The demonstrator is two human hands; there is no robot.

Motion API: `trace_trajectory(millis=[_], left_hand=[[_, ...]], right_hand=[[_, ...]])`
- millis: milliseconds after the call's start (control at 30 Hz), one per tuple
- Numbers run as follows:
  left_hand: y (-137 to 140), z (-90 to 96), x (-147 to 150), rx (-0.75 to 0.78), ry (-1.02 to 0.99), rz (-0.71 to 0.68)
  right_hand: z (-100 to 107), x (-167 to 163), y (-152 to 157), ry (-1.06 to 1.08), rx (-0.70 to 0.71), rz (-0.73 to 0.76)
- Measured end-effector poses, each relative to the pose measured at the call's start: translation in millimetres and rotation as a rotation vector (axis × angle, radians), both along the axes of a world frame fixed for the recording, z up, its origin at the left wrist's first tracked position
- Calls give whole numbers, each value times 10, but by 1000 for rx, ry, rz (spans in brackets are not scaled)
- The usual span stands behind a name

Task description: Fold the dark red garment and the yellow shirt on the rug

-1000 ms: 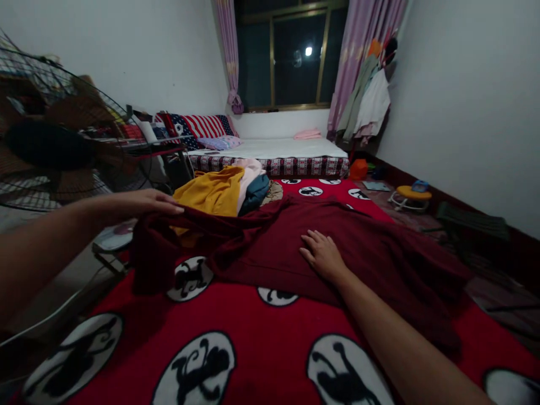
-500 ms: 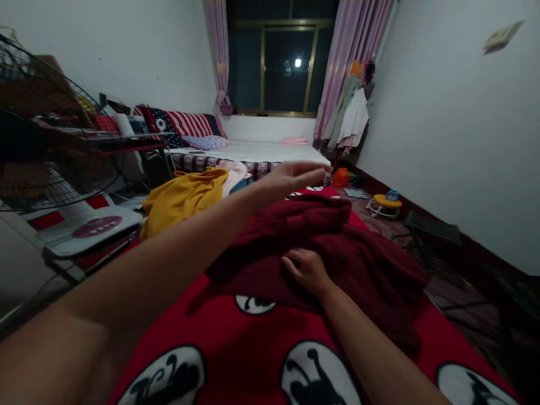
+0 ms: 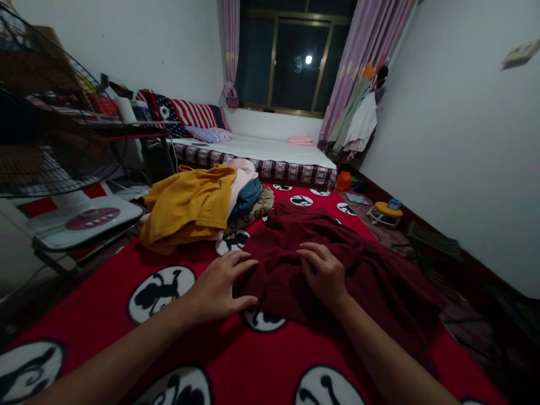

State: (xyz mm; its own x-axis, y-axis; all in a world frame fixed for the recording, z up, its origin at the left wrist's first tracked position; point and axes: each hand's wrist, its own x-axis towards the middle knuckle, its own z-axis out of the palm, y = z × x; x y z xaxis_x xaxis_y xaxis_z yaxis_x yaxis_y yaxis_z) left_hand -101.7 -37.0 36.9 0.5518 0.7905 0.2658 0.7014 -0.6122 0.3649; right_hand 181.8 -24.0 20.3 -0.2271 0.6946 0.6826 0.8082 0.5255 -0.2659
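Observation:
A dark red garment (image 3: 291, 281) lies spread and wrinkled on the red blanket (image 3: 240, 365), which is printed with white circles and black figures. At the garment's left edge is my left hand (image 3: 225, 284), open, its thumb and fingers apart with nothing between them. My right hand (image 3: 324, 275) is over the middle of the garment, its fingers loosely bent and no cloth visibly gripped. Whether its fingertips touch the fabric I cannot tell. Beyond my left hand sits a heap with a mustard yellow garment (image 3: 189, 205), a pale pink one (image 3: 242, 174) and a teal one (image 3: 247, 199).
A wire-caged fan (image 3: 54, 129) and a white-topped chair (image 3: 93, 216) stand at the left. Across the back is a bed (image 3: 261, 146) below a window. On the right floor are a yellow stool (image 3: 388, 211) and a dark folding stool (image 3: 432, 242).
My left hand has come down and back from above the garment's far side to its left edge. The raised far fold of the garment now lies flatter. The view has shifted slightly.

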Motion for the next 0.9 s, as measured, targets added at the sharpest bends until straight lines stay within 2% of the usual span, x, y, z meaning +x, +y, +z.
trace_trajectory(millis=[100,167,200,300,367,433,500,600,633,667,700,767,800,833,867,900], left_hand=[[-27,-41,40,-46,77,-26],[-35,-80,67,-105,149,-40],[-41,-97,82,-131,184,-40],[-53,-108,139,-151,261,-26],[-44,-77,177,-118,265,-31],[-20,-27,206,-80,243,-56],[8,20,223,-69,219,-69],[33,60,230,-87,202,-56],[37,66,229,-94,197,-51],[40,70,228,-98,190,-49],[43,73,225,-102,179,-50],[52,80,218,-114,145,-51],[58,83,214,-123,127,-55],[64,85,210,-133,110,-57],[69,86,206,-143,97,-56],[72,84,204,-151,89,-55]], right_hand=[[141,334,145,-101,-31,-317],[153,590,233,-170,-181,-479],[135,697,257,-213,-274,-507],[64,859,241,-363,-464,-412],[81,855,191,-439,-487,-340],[190,847,149,-438,-476,-303],[375,904,117,-313,-441,-286],[688,1119,44,42,-343,-302],[777,1200,8,125,-370,-281],[853,1274,-28,149,-469,-231],[916,1332,-58,107,-645,-155],[1012,1378,-71,-109,-1083,12],[1050,1359,-40,-223,-1227,61],[1081,1311,22,-301,-1273,73],[1106,1235,119,-331,-1223,54],[1120,1135,247,-321,-1106,17]])
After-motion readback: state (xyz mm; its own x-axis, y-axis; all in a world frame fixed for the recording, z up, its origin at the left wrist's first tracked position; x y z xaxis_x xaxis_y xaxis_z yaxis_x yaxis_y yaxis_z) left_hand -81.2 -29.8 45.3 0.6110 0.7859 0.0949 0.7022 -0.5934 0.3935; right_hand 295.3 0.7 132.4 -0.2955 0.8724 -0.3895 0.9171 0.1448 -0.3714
